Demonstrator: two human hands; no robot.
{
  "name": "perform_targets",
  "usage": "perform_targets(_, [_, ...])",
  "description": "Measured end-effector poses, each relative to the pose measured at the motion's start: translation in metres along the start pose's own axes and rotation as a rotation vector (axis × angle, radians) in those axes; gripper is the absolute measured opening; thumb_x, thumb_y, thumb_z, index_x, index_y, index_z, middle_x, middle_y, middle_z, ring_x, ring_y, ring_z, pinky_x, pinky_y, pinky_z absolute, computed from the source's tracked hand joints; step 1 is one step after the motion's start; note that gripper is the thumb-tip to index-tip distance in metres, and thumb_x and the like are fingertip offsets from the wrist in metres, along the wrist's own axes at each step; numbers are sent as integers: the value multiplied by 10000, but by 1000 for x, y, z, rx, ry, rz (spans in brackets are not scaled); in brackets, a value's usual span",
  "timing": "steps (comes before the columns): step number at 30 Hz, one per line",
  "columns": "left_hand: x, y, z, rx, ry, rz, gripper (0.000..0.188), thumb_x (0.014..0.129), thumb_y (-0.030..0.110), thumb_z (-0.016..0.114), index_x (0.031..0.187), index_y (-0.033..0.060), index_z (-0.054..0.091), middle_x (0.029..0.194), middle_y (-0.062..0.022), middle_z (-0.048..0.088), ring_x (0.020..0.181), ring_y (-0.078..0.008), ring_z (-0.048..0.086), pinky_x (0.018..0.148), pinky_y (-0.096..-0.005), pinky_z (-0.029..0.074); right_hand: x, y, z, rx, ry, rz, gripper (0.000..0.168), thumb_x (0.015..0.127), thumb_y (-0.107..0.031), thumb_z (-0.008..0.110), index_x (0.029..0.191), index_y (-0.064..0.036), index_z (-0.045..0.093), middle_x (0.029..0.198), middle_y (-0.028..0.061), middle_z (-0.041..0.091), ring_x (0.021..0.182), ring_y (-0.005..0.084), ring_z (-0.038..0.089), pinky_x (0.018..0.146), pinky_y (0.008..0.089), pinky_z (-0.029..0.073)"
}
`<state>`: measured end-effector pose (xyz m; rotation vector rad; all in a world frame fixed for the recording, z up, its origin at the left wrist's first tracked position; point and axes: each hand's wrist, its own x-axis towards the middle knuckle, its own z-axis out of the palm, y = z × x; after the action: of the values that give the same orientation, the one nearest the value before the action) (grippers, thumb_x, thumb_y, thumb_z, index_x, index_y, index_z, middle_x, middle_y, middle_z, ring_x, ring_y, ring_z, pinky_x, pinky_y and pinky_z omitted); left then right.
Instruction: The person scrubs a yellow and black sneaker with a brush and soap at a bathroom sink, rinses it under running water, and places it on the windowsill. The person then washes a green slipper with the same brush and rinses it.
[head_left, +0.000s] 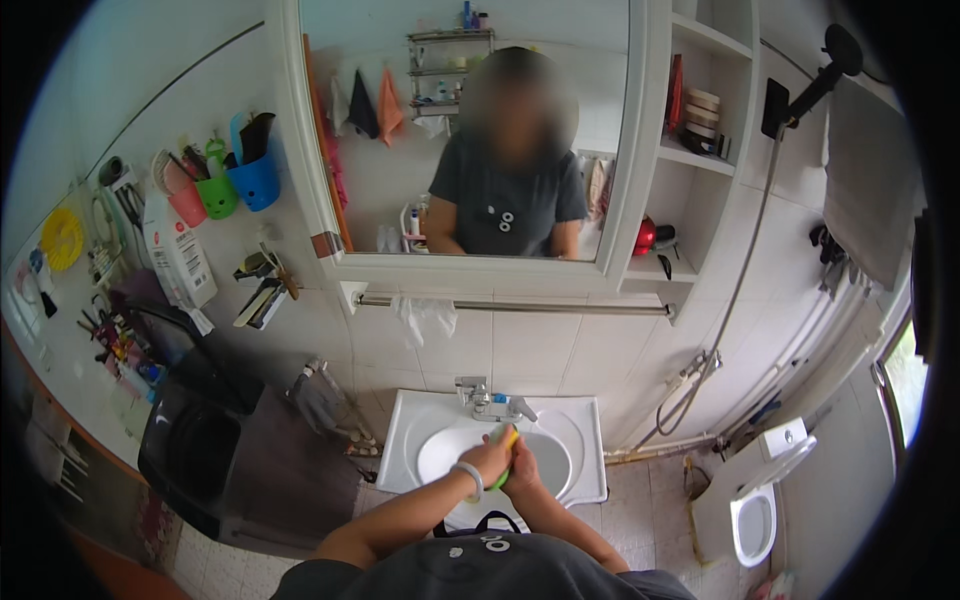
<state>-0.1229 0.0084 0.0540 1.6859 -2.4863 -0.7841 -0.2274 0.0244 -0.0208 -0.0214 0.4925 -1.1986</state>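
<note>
Both hands meet over the white washbasin (553, 457), in front of the chrome faucet (487, 405). A small yellow and green item (513, 436), perhaps a sponge, is pressed between them; fingers cover most of it. My left hand (487, 459), with a pale bangle (470, 480) at its wrist, grips it from the left. On the other side my right hand (523, 469) closes around it. A bit of green shows below, between the palms.
A towel bar (517, 307) with a white cloth (424, 319) crosses the wall under the mirror (375, 187). On the left stands a dark washing machine (202, 442), below wall-hung cups (253, 182). To the right are a shower hose (750, 262) and a toilet (754, 517).
</note>
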Motion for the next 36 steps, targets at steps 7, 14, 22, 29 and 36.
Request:
perform_targets(7, [-28,-10,-20,-6,-40,139,669,998,356,393,1556,146,90,849,-256,682,718,-408,670,633,-516,509,3,8,23,-108,127,-121,551,1044,-496,307,1376,-89,473,1299,131,585,1179,288,564,1055,425,427])
perform_targets(14, [-6,-50,-23,-85,33,92,628,1017,333,366,1550,130,103,865,-221,690,779,-398,671,688,-506,515,-9,63,26,-47,128,-252,457,1036,-413,416,1338,-78,493,1250,125,596,1144,268,576,1010,419,455])
perform_targets(22, [-29,-26,-29,-108,-29,194,625,985,238,406,1540,130,140,896,-266,677,825,-421,662,732,-515,514,-19,46,22,-102,179,-327,451,1044,-379,358,1339,-65,489,1305,117,572,1182,285,555,1027,416,446])
perform_targets(29, [-54,17,-42,-157,-112,179,672,972,249,428,1537,81,105,818,-266,672,755,-429,661,692,-518,508,-24,-12,33,-148,171,-297,450,1012,-441,467,1303,-99,511,1265,60,566,1060,233,593,967,369,486])
perform_targets(36, [2,20,-26,-332,121,14,625,1016,332,339,1554,164,69,913,-277,680,804,-436,669,720,-525,511,-28,-18,49,-288,88,-355,426,1031,-389,441,1354,-116,492,1250,56,577,1138,200,542,1009,372,436])
